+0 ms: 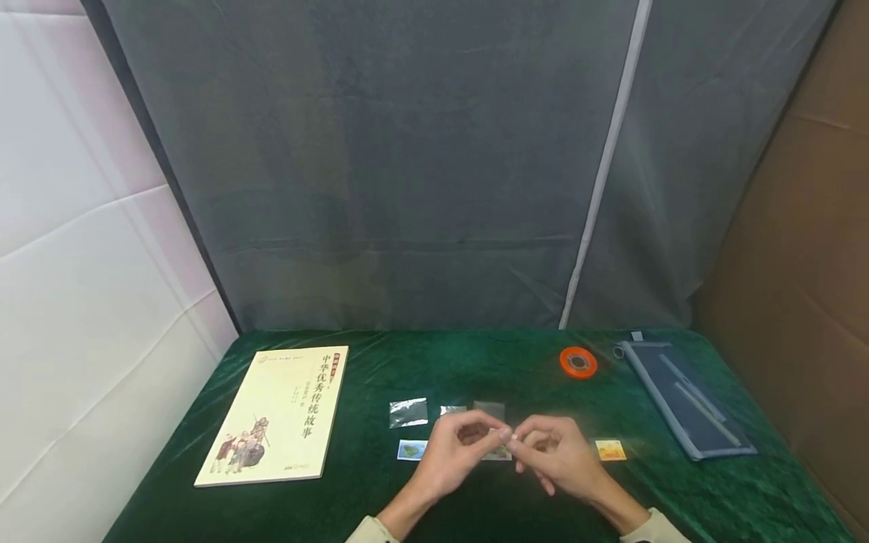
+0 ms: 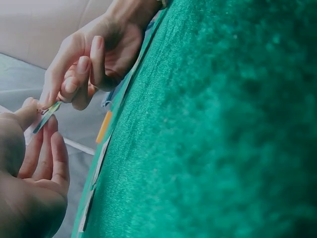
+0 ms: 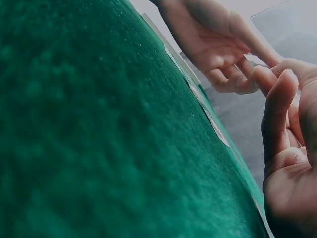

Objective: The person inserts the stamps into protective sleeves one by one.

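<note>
"Head view?"
"I see the left hand (image 1: 462, 450) and right hand (image 1: 560, 457) meeting, fingertips pinching."
"Left wrist?"
"Both pinch a small stamp (image 2: 46, 118) between them, long axis running left hand to right; neither's nearer."
"Right wrist?"
"I get only a pale sliver (image 3: 255, 60), maybe its edge."

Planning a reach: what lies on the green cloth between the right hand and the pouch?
In the head view, a small orange-yellow card lies between the right hand and the pouch.
</note>
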A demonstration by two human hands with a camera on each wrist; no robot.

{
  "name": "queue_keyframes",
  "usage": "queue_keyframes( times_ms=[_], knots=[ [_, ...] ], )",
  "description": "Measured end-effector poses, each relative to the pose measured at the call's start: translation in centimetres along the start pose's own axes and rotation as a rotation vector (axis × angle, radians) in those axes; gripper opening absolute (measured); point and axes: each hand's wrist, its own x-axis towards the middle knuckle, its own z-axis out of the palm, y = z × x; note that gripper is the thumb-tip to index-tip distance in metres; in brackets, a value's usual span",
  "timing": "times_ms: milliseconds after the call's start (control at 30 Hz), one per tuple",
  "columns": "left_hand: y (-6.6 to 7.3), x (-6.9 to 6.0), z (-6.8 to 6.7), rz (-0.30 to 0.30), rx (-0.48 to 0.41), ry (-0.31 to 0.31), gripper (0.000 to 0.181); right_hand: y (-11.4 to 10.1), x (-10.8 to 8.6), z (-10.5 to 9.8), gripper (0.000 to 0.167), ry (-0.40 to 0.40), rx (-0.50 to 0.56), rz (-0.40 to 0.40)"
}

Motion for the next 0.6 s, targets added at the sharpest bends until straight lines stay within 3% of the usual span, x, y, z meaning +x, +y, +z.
queue_keyframes(
  times_ms=[133, 233, 467, 600],
  knots=[
    [0.1, 0.1, -0.1, 0.006, 0.007, -0.039, 0.015, -0.1, 0.1, -0.6, 0.006, -0.011, 0.007, 0.033],
    [0.5, 0.2, -0.3, 0.033, 0.079, -0.04, 0.015, -0.5, 0.3, -1.4, 0.004, -0.037, -0.016, 0.069],
    [1.3, 1.8, 0.3, 0.069, 0.235, -0.054, 0.011, -1.8, 0.5, -3.8, 0.005, -0.052, -0.179, 0.175],
    [1.4, 2.8, 0.8, 0.067, 0.27, -0.086, 0.01, -1.9, 0.3, -4.8, 0.005, -0.022, -0.231, 0.171]
  ],
)
